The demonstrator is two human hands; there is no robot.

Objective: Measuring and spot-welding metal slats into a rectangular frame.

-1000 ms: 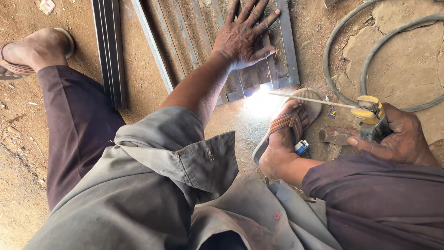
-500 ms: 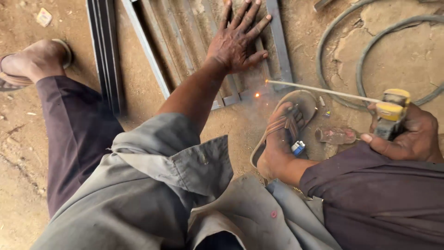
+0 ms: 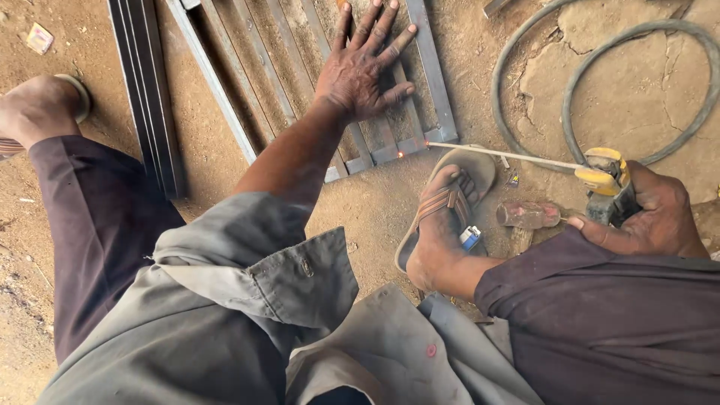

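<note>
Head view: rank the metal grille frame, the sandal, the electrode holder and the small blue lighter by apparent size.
1. metal grille frame
2. sandal
3. electrode holder, partly hidden in the right hand, so this rank is unsure
4. small blue lighter

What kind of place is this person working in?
Most likely an open-air welding yard: bare dirt ground, a metal bar frame held flat by the left hand, and the right hand gripping an electrode holder beside coiled cable.

A grey cable loops on the dirt; a small hammer lies beside a sandal.
</note>
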